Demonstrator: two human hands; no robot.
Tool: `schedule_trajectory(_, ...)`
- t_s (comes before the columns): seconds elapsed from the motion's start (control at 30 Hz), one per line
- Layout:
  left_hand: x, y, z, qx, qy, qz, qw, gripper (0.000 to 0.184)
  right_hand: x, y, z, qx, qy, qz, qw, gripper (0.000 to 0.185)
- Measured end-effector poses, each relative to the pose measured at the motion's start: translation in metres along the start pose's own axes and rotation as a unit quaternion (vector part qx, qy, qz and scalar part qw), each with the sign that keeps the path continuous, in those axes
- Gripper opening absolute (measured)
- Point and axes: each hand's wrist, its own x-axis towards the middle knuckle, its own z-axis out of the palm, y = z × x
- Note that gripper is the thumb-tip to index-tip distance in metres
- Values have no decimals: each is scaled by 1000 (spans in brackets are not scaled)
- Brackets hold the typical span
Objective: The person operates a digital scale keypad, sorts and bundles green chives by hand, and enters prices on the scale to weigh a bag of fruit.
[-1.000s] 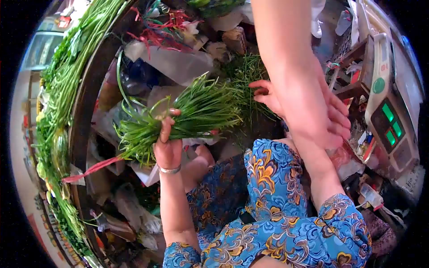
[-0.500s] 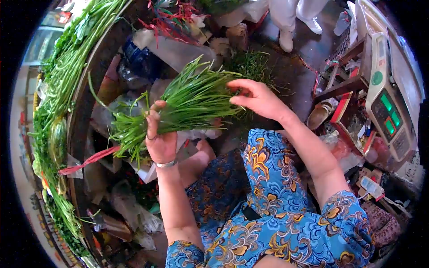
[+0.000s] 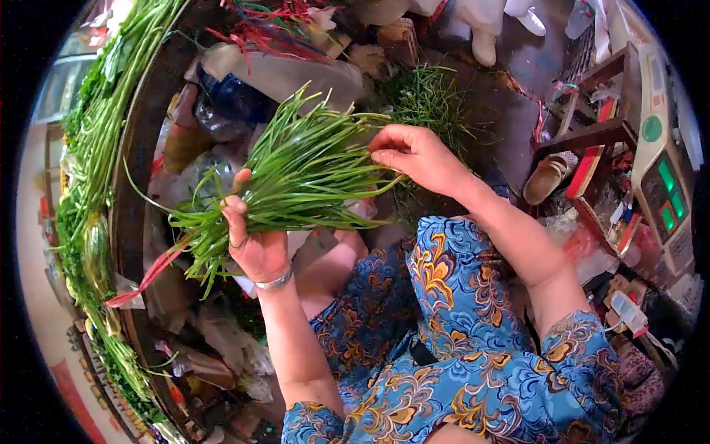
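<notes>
My left hand (image 3: pixel 259 248) is wrapped round a thick bunch of Chinese chives (image 3: pixel 310 163), gripping it near its left end. The long green blades fan out to the right over my lap. At their right end, my right hand (image 3: pixel 418 155) is closed with thumb and fingers pinched together on some blade ends; exactly how many I cannot make out. A red plastic strip (image 3: pixel 151 277) stretches down and left from beside the bunch's left end.
A curved shelf edge at the left bears long green vegetable stems (image 3: pixel 122 126). Loose green trimmings (image 3: pixel 429 103) lie on the floor ahead. Red strips (image 3: pixel 277 29) hang at the top. On the right are a digital scale (image 3: pixel 665 185), a wooden stool (image 3: pixel 603 111) and a shoe (image 3: pixel 547 181).
The bunch and my left hand have shifted slightly left, and its blades are spread more loosely. My right hand has moved a little left, its fingers now closer together.
</notes>
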Motion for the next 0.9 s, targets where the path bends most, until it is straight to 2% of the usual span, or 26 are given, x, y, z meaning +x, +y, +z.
schedule_trajectory(0.17,1,1,-1,-1,0,-5,1000,23,16,-9,6,-76,-25,-9,997,23)
schedule_trajectory(0.23,1,1,-1,13,0,-5,1000,23,25,-2,10,-78,-25,-85,993,23)
schedule_trajectory(0.3,1,1,-7,22,-16,-7,1000,21,32,3,12,-64,-24,-83,994,18)
schedule_trajectory(0.37,2,3,-10,22,-16,-10,1000,22,33,10,13,-66,-12,-132,989,14)
schedule_trajectory(0.43,2,3,-13,9,-10,-12,1000,22,32,16,11,-56,-4,-104,993,10)
schedule_trajectory(0.5,2,4,-10,29,0,-15,999,22,33,24,7,89,31,-59,994,8)
schedule_trajectory(0.53,2,4,-5,33,1,-14,999,22,28,23,0,158,15,11,987,9)
schedule_trajectory(0.57,3,2,-3,36,2,-13,999,23,26,21,-8,141,17,30,989,12)
schedule_trajectory(0.63,4,2,-3,42,5,-14,999,23,24,28,-20,246,35,83,965,16)
schedule_trajectory(0.73,5,5,-13,49,-10,-28,998,21,29,56,-41,384,102,87,914,11)
schedule_trajectory(0.77,5,6,-14,51,-11,-31,998,21,33,70,-50,387,127,68,911,10)
schedule_trajectory(0.83,5,7,-14,46,-9,-24,999,21,31,89,-74,143,147,125,971,14)
schedule_trajectory(0.87,6,7,-14,44,-14,-17,999,22,27,97,-73,145,151,123,970,14)
schedule_trajectory(0.9,7,7,-14,44,-17,-20,999,22,20,98,-69,-156,175,86,968,19)
